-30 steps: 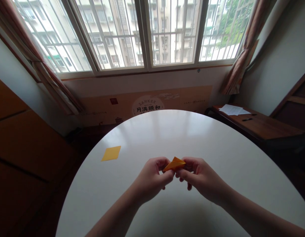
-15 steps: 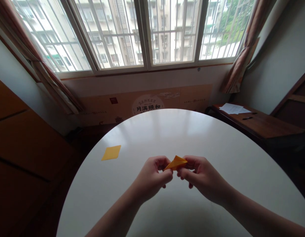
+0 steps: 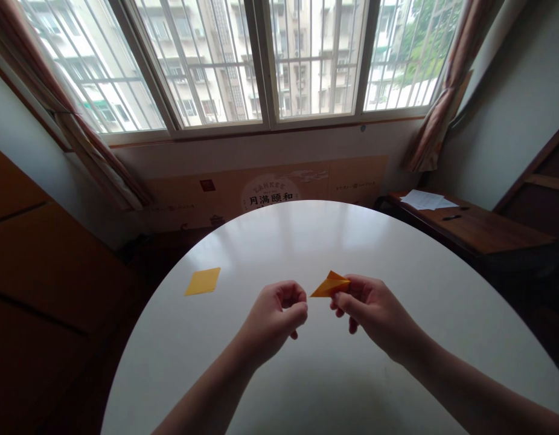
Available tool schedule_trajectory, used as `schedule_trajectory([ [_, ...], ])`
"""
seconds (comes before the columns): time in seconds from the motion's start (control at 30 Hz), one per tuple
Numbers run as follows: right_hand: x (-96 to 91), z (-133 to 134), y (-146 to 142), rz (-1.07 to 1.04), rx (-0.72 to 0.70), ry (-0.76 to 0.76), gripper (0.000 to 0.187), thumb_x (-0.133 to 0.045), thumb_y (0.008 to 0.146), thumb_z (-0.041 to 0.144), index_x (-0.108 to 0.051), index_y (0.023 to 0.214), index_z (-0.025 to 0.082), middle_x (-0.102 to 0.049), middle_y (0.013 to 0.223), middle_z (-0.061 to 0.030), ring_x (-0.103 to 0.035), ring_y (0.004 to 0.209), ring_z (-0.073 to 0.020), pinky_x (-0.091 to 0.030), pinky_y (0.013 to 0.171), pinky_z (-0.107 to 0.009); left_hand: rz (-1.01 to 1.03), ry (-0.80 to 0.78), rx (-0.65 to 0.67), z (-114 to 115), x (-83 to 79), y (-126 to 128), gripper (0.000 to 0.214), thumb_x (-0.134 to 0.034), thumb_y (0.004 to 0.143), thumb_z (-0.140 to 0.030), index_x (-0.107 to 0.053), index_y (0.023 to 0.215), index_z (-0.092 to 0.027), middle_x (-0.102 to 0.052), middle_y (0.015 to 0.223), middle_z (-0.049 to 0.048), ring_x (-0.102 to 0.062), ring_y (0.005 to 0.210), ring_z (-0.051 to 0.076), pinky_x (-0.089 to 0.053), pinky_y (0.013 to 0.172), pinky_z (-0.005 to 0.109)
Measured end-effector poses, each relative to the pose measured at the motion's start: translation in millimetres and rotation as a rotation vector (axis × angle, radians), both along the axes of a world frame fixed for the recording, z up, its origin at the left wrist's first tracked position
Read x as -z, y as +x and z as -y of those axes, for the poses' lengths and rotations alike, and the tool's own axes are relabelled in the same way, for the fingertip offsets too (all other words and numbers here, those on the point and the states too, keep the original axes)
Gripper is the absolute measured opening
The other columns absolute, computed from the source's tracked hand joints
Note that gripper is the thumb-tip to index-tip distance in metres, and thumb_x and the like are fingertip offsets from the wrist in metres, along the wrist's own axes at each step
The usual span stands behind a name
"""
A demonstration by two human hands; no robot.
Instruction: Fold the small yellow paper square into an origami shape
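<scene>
A folded piece of orange origami paper (image 3: 328,285) is pinched between the thumb and fingers of my right hand (image 3: 369,305). It has a pointed end turned to the left and a raised peak on top. My left hand (image 3: 279,308) is just left of that point, apart from the paper. Its fingers are curled in and the thumb lies close to the index finger, with nothing visible between them. Both hands are above the white round table (image 3: 297,241).
A yellow square of paper (image 3: 202,281) lies on the table to the left. Beyond the table's right edge is a wooden desk (image 3: 497,229) with white sheets (image 3: 424,199) on it. A barred window (image 3: 261,66) with curtains is ahead, and an orange-brown cabinet (image 3: 30,241) stands at left.
My left hand has let go of the folded paper and drawn slightly left. My right hand has lifted the paper a little up and to the right.
</scene>
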State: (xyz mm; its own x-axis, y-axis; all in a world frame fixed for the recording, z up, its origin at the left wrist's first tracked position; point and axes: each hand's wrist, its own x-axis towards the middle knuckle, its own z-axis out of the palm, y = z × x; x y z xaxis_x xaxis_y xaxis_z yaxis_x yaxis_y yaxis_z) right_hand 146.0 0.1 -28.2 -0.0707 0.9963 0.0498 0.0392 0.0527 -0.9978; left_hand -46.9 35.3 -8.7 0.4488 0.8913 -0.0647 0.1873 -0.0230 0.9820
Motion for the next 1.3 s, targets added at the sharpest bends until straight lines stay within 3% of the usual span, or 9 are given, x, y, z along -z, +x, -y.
schedule_trajectory([
  [0.27, 0.3, 3.1, -2.2, 0.088, -0.038, 0.037, 0.012, -0.060, 0.085, 0.024, -0.069, 0.084, 0.016, -0.063, 0.072, -0.0004, -0.055, 0.062, -0.0128, -0.047, 0.048, -0.021, 0.133, 0.110, -0.005, 0.4, 0.2, 4.0, 0.022, -0.066, 0.081, -0.036, -0.059, 0.088, -0.016, -0.059, 0.078, 0.0014, -0.055, 0.070, 0.014, -0.049, 0.049, 0.021],
  [0.47, 1.2, 8.8, -7.4, 0.132, -0.096, 0.089, 0.012, -0.062, 0.088, 0.025, -0.071, 0.089, 0.017, -0.067, 0.078, -0.0022, -0.058, 0.069, -0.0140, -0.048, 0.052, -0.020, 0.092, 0.073, -0.043, 2.2, 7.3, 8.0, 0.022, -0.067, 0.082, -0.035, -0.059, 0.080, -0.015, -0.059, 0.068, 0.0006, -0.053, 0.058, 0.012, -0.047, 0.044, 0.020],
  [0.67, 2.9, 7.5, -8.7, 0.008, -0.126, 0.081, 0.018, -0.065, 0.091, 0.036, -0.070, 0.093, 0.019, -0.065, 0.079, -0.0017, -0.060, 0.070, -0.0148, -0.049, 0.050, -0.020, 0.078, 0.035, -0.020, 3.6, 7.8, 10.7, 0.021, -0.067, 0.079, -0.033, -0.056, 0.075, -0.015, -0.056, 0.063, -0.0017, -0.050, 0.054, 0.010, -0.045, 0.045, 0.020],
  [1.3, 5.6, 9.6, -8.9, 0.048, -0.019, 0.097, 0.021, -0.062, 0.092, 0.036, -0.069, 0.085, 0.018, -0.065, 0.076, -0.0031, -0.060, 0.068, -0.0161, -0.048, 0.051, -0.024, -0.078, 0.106, 0.039, 5.7, -0.8, 9.4, 0.008, -0.055, 0.072, -0.022, -0.052, 0.066, -0.017, -0.051, 0.062, -0.0022, -0.050, 0.053, 0.010, -0.040, 0.048, 0.021],
])
